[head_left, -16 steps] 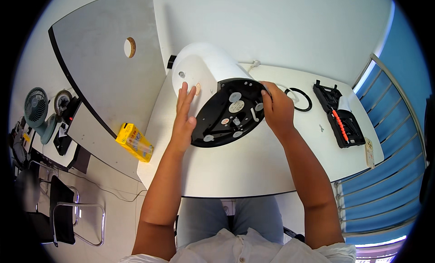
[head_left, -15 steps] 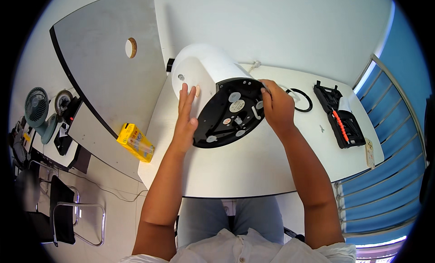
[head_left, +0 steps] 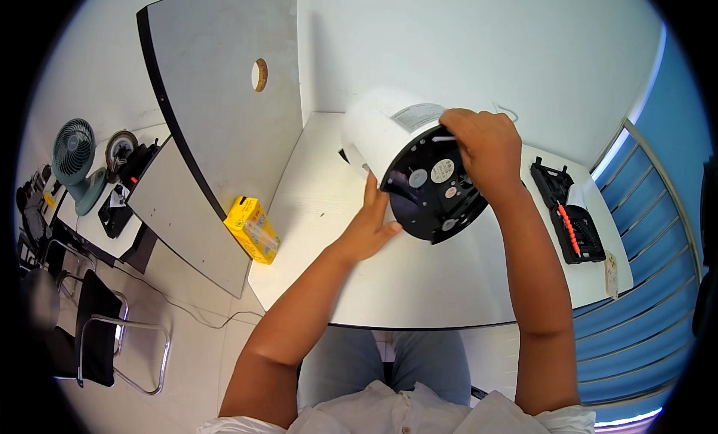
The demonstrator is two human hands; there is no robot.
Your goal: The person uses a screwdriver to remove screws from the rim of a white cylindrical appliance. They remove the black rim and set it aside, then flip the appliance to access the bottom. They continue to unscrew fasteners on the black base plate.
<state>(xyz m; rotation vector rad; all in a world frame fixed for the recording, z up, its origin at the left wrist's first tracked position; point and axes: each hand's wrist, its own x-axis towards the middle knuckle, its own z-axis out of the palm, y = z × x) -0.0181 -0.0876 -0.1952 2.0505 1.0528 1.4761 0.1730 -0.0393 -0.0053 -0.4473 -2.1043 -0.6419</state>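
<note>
white appliance body: smooth plastic, slight sheen. its black base: matt plastic, small paper-like stickers. tabletop: smooth white laminate, matt. yellow box at left edge: glossy cardboard. black tool case near right edge: probably plastic.

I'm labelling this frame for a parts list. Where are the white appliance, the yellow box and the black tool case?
white appliance [head_left: 381, 127], head view, on its white side wall.
yellow box [head_left: 253, 228], head view, on its top face.
black tool case [head_left: 566, 210], head view, on the open tray.
</note>
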